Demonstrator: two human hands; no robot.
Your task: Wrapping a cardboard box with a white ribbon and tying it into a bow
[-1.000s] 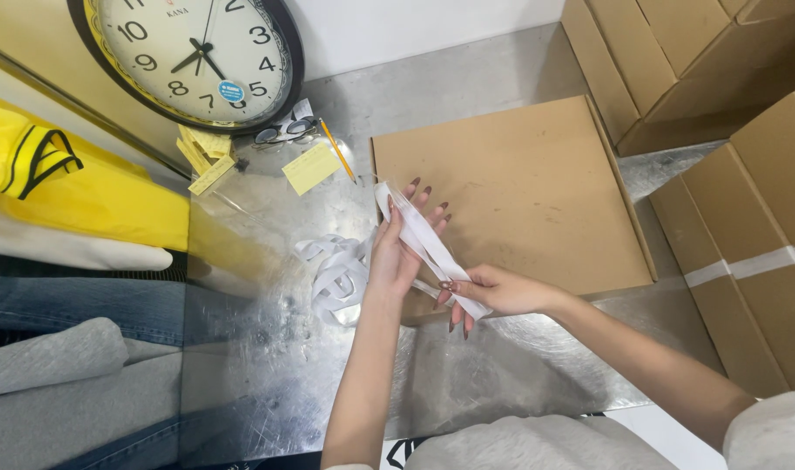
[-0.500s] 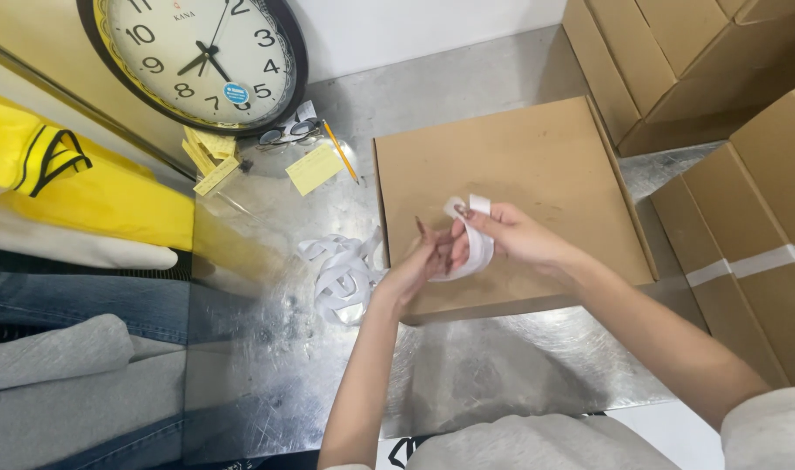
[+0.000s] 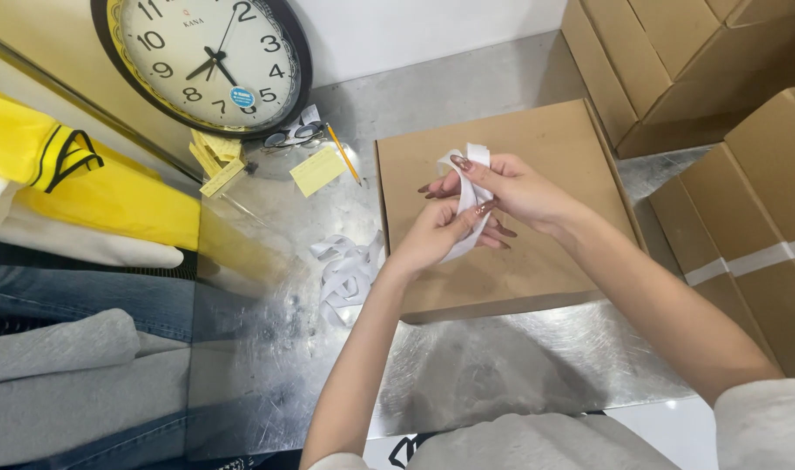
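Both hands meet above a flat brown cardboard box (image 3: 537,261) lying on a shiny metal table (image 3: 493,365). My right hand (image 3: 515,187) pinches the upper, folded end of a white paper strip (image 3: 469,187). My left hand (image 3: 437,231) grips the same strip lower down, thumb against it. The strip is bent over at the top and hangs between the two hands, clear of the box.
A pile of crumpled white paper strips (image 3: 345,270) lies left of the box. Behind it are a yellow sticky pad (image 3: 317,170), a pencil (image 3: 343,153) and a big round wall clock (image 3: 202,61) leaning. Stacked cardboard boxes (image 3: 728,96) fill the right; folded yellow cloth (image 3: 84,183) lies at the left.
The strip was stretched long between the hands; my right hand has come up and folded it over, and both hands have closed together above the box.
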